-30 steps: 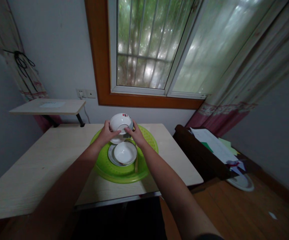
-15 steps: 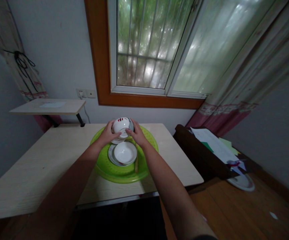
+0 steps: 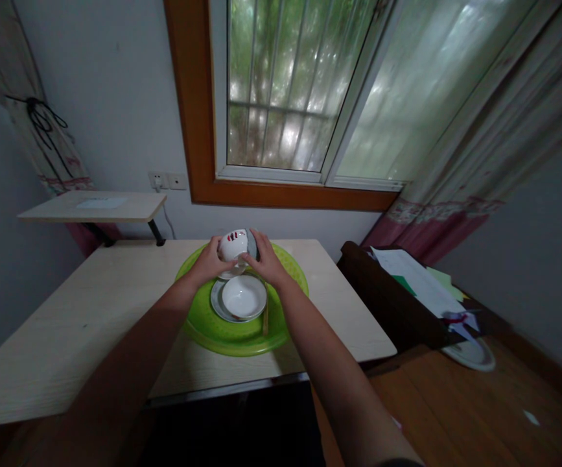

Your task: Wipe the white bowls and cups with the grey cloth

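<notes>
From here I see the printed bowl [image 3: 234,246], glossy white with red and dark marks and a grey patch, tilted above the far part of the green tray [image 3: 242,345]. My left hand [image 3: 207,262] and right hand [image 3: 265,261] have their fingers clamped on its opposite sides. Nearer me, a plain white bowl [image 3: 244,297] sits on a plate [image 3: 216,300].

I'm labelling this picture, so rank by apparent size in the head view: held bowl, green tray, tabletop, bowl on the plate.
1. Tabletop
2. Green tray
3. Unsure: bowl on the plate and held bowl; fingers partly cover the latter.
</notes>
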Tool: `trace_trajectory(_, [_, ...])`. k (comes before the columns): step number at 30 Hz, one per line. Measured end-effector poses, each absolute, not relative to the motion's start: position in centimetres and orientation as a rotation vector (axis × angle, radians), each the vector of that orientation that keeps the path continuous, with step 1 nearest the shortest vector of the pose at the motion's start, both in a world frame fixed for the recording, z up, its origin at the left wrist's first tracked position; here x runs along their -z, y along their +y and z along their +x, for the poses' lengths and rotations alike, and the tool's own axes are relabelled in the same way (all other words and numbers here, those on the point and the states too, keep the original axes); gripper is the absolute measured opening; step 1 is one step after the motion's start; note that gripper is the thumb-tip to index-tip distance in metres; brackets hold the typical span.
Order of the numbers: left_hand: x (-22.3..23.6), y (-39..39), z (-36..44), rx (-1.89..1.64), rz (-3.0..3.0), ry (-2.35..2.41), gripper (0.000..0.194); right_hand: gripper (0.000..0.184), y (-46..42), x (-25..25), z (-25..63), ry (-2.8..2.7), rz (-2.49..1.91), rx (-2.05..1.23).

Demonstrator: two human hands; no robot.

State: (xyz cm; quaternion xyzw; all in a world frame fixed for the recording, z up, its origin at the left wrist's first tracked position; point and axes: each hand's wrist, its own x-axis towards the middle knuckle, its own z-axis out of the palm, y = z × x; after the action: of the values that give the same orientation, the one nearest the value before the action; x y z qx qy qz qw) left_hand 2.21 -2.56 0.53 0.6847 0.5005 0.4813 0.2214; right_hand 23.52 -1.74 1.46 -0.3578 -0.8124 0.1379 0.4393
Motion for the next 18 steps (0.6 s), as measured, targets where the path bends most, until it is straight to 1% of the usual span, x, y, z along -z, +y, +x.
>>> trace_trajectory(5, [-0.6, -2.8, 2.5, -1.29, 1.979, 1.392, 0.061, 0.056, -2.8, -2.4, 22.6, -2.057, -0.876, -0.142])
trace_trajectory(8, [-0.9, -3.1, 2.7, -1.255, 2.069, 1.428, 0.055, 0.049, -3.6, -3.1, 22.0, -2.145, -0.824, -0.039])
trace_trajectory(12, [-1.7, -3.8, 3.0, -1.245, 2.135, 1.466, 0.048, 0.045, -4.3, -3.6, 21.3, -2.213, -0.809, 0.032])
trace_trajectory(15, [-1.8, -3.7, 2.9, -1.252, 2.125, 1.462, 0.05, 0.045, -4.2, -3.5, 21.1, -2.177, -0.828, 0.023])
trace_trajectory(18, [-1.4, -3.3, 2.7, -1.251, 2.097, 1.441, 0.055, 0.047, -3.4, -2.9, 21.4, -2.065, -0.848, -0.068])
